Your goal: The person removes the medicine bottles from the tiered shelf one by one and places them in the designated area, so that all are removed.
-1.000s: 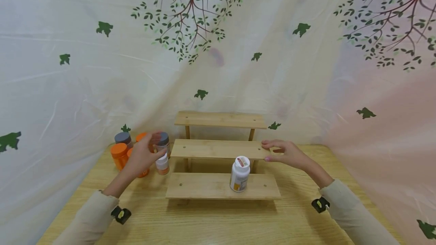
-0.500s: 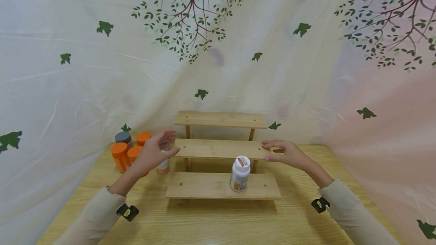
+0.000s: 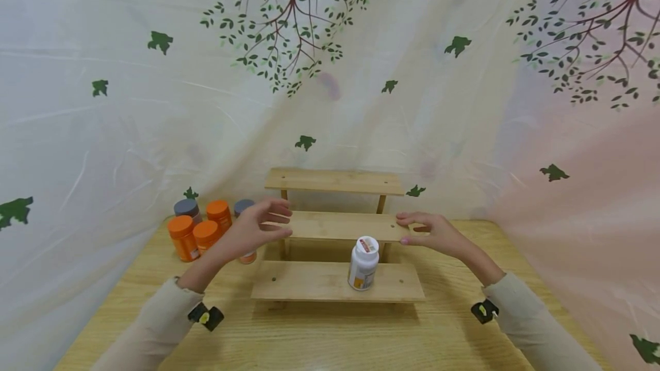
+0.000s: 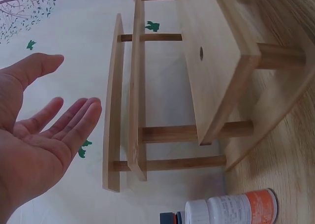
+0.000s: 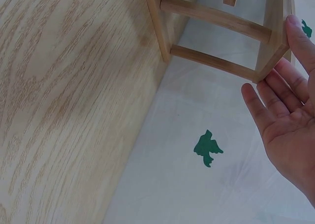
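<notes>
A three-tier wooden display stand (image 3: pixel 337 280) rises in steps on the table. Near the left end of its middle tier hovers my left hand (image 3: pixel 250 231), thumb and fingers spread. The left wrist view shows that hand (image 4: pixel 49 120) with nothing in it, apart from the boards. At the middle tier's right end, my right hand (image 3: pixel 433 235) holds the board, thumb at the front edge and fingers behind. The right wrist view also shows the right hand (image 5: pixel 290 101) around that corner. On the lowest tier a white pill bottle (image 3: pixel 363 263) stands upright, right of centre.
Left of the stand are several bottles: orange ones (image 3: pixel 183 238) and grey-capped ones (image 3: pixel 187 209). A small white-capped bottle with an orange band (image 4: pixel 236 209) stands close to the stand's left side. A printed cloth (image 3: pixel 330 107) hangs behind the table (image 3: pixel 330 336).
My left hand has moved right, from over the bottles to the left end of the middle tier, uncovering several bottles. My right hand and the white pill bottle have stayed put.
</notes>
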{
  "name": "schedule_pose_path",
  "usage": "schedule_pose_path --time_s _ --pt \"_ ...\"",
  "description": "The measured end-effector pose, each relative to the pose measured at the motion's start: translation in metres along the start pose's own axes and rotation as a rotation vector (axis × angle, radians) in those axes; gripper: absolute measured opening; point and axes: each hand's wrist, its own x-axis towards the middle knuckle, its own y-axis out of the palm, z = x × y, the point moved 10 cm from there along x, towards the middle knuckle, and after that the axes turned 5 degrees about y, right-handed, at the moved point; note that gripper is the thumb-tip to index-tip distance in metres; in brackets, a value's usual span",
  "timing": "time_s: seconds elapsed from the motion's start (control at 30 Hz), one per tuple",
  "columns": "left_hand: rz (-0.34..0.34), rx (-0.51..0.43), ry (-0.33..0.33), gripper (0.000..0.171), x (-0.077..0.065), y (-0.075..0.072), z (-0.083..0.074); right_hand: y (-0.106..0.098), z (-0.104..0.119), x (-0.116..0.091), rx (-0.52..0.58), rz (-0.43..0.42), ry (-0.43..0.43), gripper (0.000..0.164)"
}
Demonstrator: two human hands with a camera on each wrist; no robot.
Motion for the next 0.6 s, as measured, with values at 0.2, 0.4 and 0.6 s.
schedule_pose_path --time_s 0.2,0.4,0.6 --pt "0.098 -0.041 0.009 0.053 0.005 0.014 -0.006 0.000 0.000 0.000 -0.003 0.003 0.001 0.044" --pt "0.208 -0.102 0.028 0.051 0.010 0.036 -0.007 -0.001 -0.001 0.000 -0.012 0.002 0.003 0.044" --pt "0.306 -0.101 0.050 0.056 0.012 0.059 -0.009 0.000 -0.001 0.000 -0.014 0.001 -0.005 0.044"
